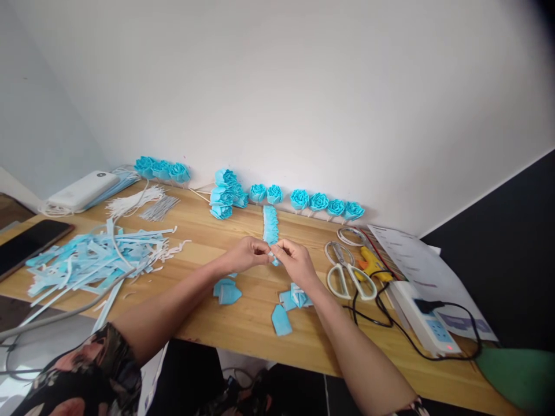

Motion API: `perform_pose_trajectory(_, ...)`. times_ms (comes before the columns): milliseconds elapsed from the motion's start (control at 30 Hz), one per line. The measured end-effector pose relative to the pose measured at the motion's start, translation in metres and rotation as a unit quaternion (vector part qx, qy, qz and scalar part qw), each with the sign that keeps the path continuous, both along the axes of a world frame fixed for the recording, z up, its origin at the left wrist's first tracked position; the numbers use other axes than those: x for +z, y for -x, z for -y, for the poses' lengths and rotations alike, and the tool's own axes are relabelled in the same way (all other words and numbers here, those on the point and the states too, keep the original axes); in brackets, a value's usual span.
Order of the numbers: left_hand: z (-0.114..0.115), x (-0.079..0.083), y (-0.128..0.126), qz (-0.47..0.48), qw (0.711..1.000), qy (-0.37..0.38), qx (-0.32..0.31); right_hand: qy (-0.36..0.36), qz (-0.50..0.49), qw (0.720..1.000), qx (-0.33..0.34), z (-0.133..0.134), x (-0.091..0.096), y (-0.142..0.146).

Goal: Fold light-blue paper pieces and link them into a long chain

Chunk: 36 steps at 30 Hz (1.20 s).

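Note:
My left hand (248, 253) and my right hand (295, 260) meet over the middle of the wooden table (243, 323). Both pinch the near end of a blue folded strip (270, 225) that runs away from me toward the wall. Small blue cut pieces (227, 290) lie just under my left wrist. More blue pieces (289, 309) lie below my right wrist. Finished blue paper roses (327, 203) stand in a row along the wall.
A heap of blue and white scraps (91, 257) covers the left side. White-handled scissors (347, 271), a yellow glue gun (372, 264), a power strip (427, 323) with black cable and papers (416, 260) lie at right. A phone (30, 242) and power bank (82, 189) sit far left.

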<state>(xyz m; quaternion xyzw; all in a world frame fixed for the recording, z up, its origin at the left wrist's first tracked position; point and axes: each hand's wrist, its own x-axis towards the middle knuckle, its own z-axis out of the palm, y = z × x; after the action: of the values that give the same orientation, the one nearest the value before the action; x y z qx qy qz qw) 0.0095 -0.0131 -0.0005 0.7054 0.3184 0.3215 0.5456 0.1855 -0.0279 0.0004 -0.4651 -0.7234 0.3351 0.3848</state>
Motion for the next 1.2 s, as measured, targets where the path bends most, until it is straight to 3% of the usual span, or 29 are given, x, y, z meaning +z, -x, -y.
perform_pose_trajectory(300,0.001,0.001,-0.001,0.001,0.998,0.023,0.050,0.054,-0.105,0.993,-0.009,-0.008,0.000,-0.007)
perform_pose_trajectory(433,-0.002,-0.002,-0.001,-0.004,0.997,0.019,0.080,0.043,-0.069,0.997,-0.001,-0.006,0.001,-0.006)
perform_pose_trajectory(567,-0.003,0.000,-0.001,0.012,0.999,0.012,0.042,0.021,-0.033,0.999,-0.017,-0.004,0.000,-0.003)
perform_pose_trajectory(700,-0.001,0.004,0.000,0.017,1.000,0.014,0.021,0.035,-0.088,0.996,0.004,-0.003,0.001,-0.002)
perform_pose_trajectory(900,-0.003,0.003,0.002,0.032,0.994,0.015,0.105,0.126,-0.189,0.974,0.007,-0.006,0.005,-0.005)
perform_pose_trajectory(1033,-0.006,0.005,0.003,0.048,0.990,0.025,0.130,0.106,-0.152,0.983,0.016,-0.008,0.003,-0.005)
perform_pose_trajectory(1200,-0.002,0.008,0.001,0.053,0.994,0.056,0.075,0.075,-0.103,0.992,-0.009,-0.008,0.002,-0.005)
